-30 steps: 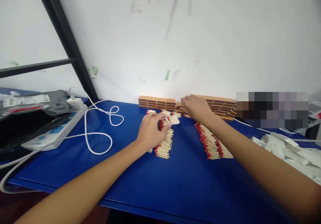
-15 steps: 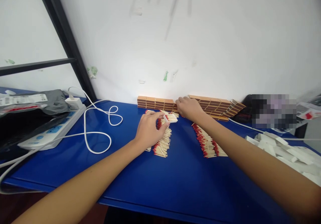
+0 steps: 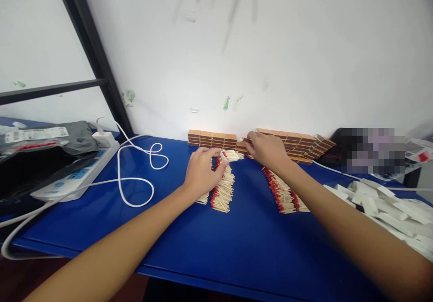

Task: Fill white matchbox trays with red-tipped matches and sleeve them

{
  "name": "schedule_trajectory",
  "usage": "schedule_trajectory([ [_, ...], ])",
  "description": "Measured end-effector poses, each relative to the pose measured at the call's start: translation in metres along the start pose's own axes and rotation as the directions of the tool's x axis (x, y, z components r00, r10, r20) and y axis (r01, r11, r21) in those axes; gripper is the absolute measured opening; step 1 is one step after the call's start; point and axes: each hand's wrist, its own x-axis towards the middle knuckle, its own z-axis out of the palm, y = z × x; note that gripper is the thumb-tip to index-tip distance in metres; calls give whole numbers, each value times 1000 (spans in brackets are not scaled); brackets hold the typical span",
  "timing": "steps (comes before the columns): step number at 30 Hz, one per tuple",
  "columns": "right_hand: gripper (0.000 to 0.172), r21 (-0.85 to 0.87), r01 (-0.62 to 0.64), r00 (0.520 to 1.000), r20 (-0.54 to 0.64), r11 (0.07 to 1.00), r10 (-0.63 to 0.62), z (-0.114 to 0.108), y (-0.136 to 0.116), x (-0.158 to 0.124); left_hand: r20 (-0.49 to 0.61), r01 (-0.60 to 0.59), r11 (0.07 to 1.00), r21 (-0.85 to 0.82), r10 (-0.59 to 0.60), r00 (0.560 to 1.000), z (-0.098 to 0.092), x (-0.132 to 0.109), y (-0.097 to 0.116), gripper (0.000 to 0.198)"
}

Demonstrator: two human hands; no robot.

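Observation:
Between the thumb and fingers of my left hand (image 3: 204, 171) is a small white matchbox tray (image 3: 230, 157) filled with matches. Under and beside that hand lie rows of loose red-tipped matches (image 3: 223, 189) on the blue table. My right hand (image 3: 267, 148) is at the back, its fingers closed on a brown matchbox sleeve (image 3: 247, 140), partly hidden by the fingers. Stacked matchbox sleeves stand against the wall on both sides of it, a left stack (image 3: 212, 139) and a right stack (image 3: 294, 143). More matches (image 3: 279, 191) lie in rows below my right forearm.
White empty matchbox trays (image 3: 382, 207) are heaped at the right. On the left are a white power strip (image 3: 84, 169), a looping white cable (image 3: 119, 176) and a grey plastic bag (image 3: 72, 137). A dark bag (image 3: 333, 146) sits at the back right.
My right hand has shifted slightly right, and a matchbox sleeve now shows at its fingertips. My left hand keeps the filled tray in nearly the same place. The view has shifted slightly.

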Motion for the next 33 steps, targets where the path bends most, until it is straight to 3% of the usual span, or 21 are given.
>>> schedule_trajectory([
  [2, 28, 93, -4, 1000, -15, 996, 6, -9, 1, -23, -12, -1, 1000, 2, 1, 1000, 0, 1, -1, 21],
  [7, 15, 401, 110, 975, 133, 909, -177, -15, 6, -66, -2, 7, 1000, 13, -7, 1000, -1, 2, -1, 22],
  [13, 46, 607, 95, 978, 93, 789, -189, -3, 25, -70, 39, -38, 999, -17, 38, 998, -2, 3, 0, 23],
  [18, 36, 652, 80, 953, 172, 754, -251, 1, 27, -69, 54, -32, 999, -7, 33, 998, -3, 3, -1, 25],
  [24, 50, 721, 44, 997, 10, 692, -74, 1, 26, -68, 60, -59, 997, -56, 62, 996, -2, 3, -4, 27],
  [29, 46, 760, 138, 990, -108, 635, -87, 2, 27, -68, 94, -74, 990, -123, 86, 992, 0, 1, -5, 31],
  [33, 44, 805, 159, 987, -127, 571, -96, 3, 26, -68, 111, -77, 981, -177, 98, 989, 0, 2, -6, 30],
])
